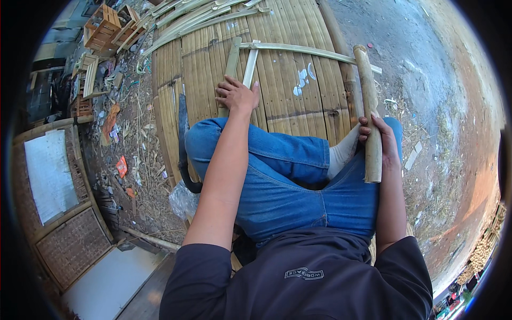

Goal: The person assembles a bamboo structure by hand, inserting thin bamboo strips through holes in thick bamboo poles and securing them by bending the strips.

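Observation:
My left hand is closed over the lower parts of two bamboo slats, a greenish one and a paler one. Its fingers lie across the greenish slat, and the thumb shows beside the paler one. My right hand wraps round a thick bamboo pole above my right thigh, with fingertips showing on its left side. A long, thin bamboo strip runs from the tops of the slats to the pole's upper end; its tip pokes out past the pole. How the pieces are joined is too small to tell.
I sit cross-legged on a bamboo-slat platform. A dark curved blade lies by my left knee, near a clear plastic bag. Split bamboo strips are heaped at the far end. Wooden crates and litter cover the ground leftward.

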`<action>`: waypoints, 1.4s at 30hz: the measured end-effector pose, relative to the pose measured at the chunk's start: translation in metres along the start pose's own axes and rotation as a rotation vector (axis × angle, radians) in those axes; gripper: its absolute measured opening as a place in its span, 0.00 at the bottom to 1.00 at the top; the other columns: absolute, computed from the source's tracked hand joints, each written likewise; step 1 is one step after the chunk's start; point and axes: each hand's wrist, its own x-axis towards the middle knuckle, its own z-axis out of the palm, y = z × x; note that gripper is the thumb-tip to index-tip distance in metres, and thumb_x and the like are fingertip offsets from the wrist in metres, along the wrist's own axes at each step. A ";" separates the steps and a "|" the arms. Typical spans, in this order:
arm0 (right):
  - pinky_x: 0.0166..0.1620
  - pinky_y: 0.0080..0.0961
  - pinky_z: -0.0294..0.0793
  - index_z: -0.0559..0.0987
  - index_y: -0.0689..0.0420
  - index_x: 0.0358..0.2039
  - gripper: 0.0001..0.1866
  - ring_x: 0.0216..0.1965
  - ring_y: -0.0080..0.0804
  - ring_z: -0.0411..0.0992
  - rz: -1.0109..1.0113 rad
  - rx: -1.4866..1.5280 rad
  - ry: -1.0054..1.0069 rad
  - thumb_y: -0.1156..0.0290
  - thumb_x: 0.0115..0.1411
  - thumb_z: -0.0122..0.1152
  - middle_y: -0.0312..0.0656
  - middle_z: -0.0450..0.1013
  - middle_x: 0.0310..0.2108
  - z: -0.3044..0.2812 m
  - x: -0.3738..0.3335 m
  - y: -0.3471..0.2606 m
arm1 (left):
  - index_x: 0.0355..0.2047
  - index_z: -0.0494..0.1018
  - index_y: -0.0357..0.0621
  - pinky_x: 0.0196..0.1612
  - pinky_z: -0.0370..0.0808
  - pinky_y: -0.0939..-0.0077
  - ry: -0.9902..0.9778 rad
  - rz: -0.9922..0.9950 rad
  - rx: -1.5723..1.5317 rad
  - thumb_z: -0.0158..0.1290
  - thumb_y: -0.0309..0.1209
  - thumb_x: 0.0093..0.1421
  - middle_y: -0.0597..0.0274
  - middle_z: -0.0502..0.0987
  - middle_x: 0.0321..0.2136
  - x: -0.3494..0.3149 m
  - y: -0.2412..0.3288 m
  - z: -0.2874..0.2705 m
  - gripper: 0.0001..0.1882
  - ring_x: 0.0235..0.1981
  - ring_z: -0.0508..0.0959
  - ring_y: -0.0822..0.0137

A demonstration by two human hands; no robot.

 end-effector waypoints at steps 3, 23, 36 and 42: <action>0.32 0.23 0.77 0.59 0.51 0.67 0.29 0.31 0.23 0.71 -0.002 -0.004 -0.003 0.66 0.70 0.59 0.40 0.71 0.39 0.000 0.000 0.000 | 0.74 0.35 0.27 0.71 0.48 0.32 -0.004 0.001 0.006 0.41 0.67 0.66 0.23 0.45 0.71 -0.001 0.000 0.000 0.58 0.73 0.48 0.29; 0.33 0.21 0.76 0.61 0.54 0.61 0.22 0.30 0.20 0.70 -0.024 -0.072 0.012 0.64 0.72 0.56 0.38 0.70 0.39 0.009 -0.004 0.000 | 0.74 0.35 0.26 0.71 0.49 0.30 0.005 0.019 0.012 0.40 0.67 0.66 0.22 0.45 0.71 0.000 -0.001 0.001 0.58 0.72 0.47 0.27; 0.33 0.22 0.76 0.58 0.51 0.70 0.31 0.31 0.21 0.70 -0.015 -0.046 0.009 0.66 0.70 0.58 0.39 0.70 0.39 0.005 -0.002 0.000 | 0.74 0.35 0.27 0.71 0.48 0.30 0.019 0.006 0.004 0.43 0.66 0.65 0.23 0.45 0.71 0.002 -0.001 0.005 0.59 0.72 0.48 0.28; 0.33 0.22 0.76 0.58 0.51 0.70 0.31 0.30 0.22 0.70 -0.014 -0.047 0.015 0.66 0.70 0.59 0.39 0.70 0.39 0.004 -0.002 0.000 | 0.74 0.35 0.26 0.71 0.48 0.29 0.020 0.008 -0.002 0.42 0.66 0.65 0.23 0.45 0.71 0.002 -0.001 0.005 0.59 0.72 0.48 0.28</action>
